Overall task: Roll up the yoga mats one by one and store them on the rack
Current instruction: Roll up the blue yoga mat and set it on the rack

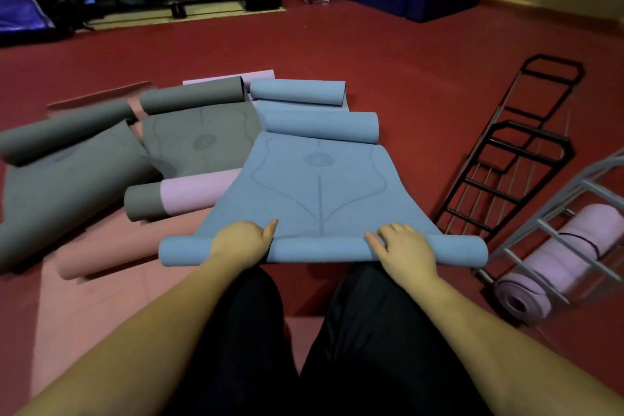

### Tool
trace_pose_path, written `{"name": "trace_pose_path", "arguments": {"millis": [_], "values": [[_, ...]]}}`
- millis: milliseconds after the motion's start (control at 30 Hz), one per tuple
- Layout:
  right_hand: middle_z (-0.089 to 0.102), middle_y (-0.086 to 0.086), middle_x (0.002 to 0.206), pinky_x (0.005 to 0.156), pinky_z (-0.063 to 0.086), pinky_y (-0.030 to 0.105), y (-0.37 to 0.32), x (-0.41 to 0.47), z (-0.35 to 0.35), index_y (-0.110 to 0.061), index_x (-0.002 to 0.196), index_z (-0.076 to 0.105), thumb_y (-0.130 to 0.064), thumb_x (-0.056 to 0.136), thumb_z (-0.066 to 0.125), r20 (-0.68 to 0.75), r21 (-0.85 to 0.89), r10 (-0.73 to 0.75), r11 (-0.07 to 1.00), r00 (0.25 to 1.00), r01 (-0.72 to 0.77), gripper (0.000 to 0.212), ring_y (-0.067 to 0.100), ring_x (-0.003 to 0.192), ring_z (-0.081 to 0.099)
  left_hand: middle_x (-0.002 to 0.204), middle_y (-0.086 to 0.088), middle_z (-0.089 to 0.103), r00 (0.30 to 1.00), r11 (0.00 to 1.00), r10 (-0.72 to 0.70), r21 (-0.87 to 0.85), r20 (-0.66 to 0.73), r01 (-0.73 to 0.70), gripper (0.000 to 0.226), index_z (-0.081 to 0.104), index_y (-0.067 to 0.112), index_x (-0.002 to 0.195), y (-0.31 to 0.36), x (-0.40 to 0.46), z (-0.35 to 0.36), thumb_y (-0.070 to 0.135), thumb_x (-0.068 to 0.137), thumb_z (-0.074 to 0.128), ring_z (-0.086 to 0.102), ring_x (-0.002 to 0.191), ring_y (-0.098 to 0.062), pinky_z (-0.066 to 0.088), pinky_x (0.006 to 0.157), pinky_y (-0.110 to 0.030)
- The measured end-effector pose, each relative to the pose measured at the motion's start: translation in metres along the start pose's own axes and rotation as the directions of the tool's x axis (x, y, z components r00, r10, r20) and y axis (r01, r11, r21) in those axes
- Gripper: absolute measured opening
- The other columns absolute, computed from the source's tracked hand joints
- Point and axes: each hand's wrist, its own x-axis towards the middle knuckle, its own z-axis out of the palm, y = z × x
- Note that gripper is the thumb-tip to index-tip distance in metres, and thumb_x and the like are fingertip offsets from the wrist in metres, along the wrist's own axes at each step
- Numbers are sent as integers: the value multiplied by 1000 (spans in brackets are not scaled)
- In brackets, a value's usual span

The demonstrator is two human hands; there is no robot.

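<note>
Rolling a blue yoga mat [317, 186] on the red floor [405, 71].

The left hand [241, 240] and right hand [403, 245] rest palms-down, fingers relaxed, on the mat's near rolled end, just before the knees; its far end is curled too. A lilac mat [557, 260] lies rolled in the grey rack [547, 226] at right.

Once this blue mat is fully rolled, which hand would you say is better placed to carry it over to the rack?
Right, probably. The right hand rests on the blue mat at the end nearer the grey rack, which stands to the person's right. The left hand is farther away.
</note>
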Motion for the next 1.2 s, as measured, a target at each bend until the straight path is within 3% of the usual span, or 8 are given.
{"name": "trace_pose_path", "arguments": {"millis": [167,233,367,500,633,767,1000,1200], "values": [[71,10,99,77,44,35,-8,25,-20,-15,90,70,-51,102,34,110,-72,81,995,991,-73,53,32,98,62,109,-16,69,998,1000,-5,-11,66,6,67,67,11,86,4,6,-21,55,103,18,61,103,-33,44,87,-37],[70,14,107,81,45,34,-9,31,-35,-14,100,72,-49,103,29,217,-96,102,992,971,-83,55,33,104,62,121,-17,65,995,1000,-4,-8,104,5,66,69,8,103,4,10,-36,53,103,20,58,112,-33,42,94,-38],[62,21,126,95,41,34,-14,32,-54,-6,121,65,-45,106,26,453,-69,79,996,888,-54,58,34,117,56,146,-20,48,963,999,-31,-14,268,36,59,53,0,135,2,3,-48,42,107,22,45,132,-33,31,107,-34],[52,15,142,103,36,32,-16,27,-54,-8,130,60,-53,103,27,610,-64,87,996,788,-61,62,29,130,49,146,-21,48,940,1000,-11,-15,342,17,54,54,0,134,-3,-9,-28,38,107,26,46,132,-33,32,105,-32],[54,8,140,102,36,31,-16,33,-48,-18,127,60,-49,103,34,656,9,29,999,754,-46,47,25,128,49,139,-19,54,935,999,-17,48,355,0,48,59,6,126,-11,-5,-17,40,104,34,49,124,-34,37,102,-36],[64,5,121,93,43,32,-13,36,-36,-20,112,69,-50,99,40,565,9,52,998,823,-70,44,26,114,57,137,-18,56,937,998,-58,2,344,61,46,62,6,123,-10,4,-15,41,99,44,51,122,-34,39,98,-34],[62,7,125,86,40,30,-13,51,-35,-19,103,67,-50,96,44,607,-77,102,995,788,-70,39,27,114,56,113,-15,66,965,1000,-19,-6,262,22,40,66,10,100,-4,14,-13,44,99,46,57,104,-33,41,81,-35],[57,12,136,96,40,32,-19,68,-30,-10,124,65,-47,97,42,717,-139,96,990,691,7,51,30,120,54,85,-13,69,975,998,-63,-33,-212,57,58,70,7,77,3,-22,-9,46,102,36,64,84,-35,47,67,-37]]}}
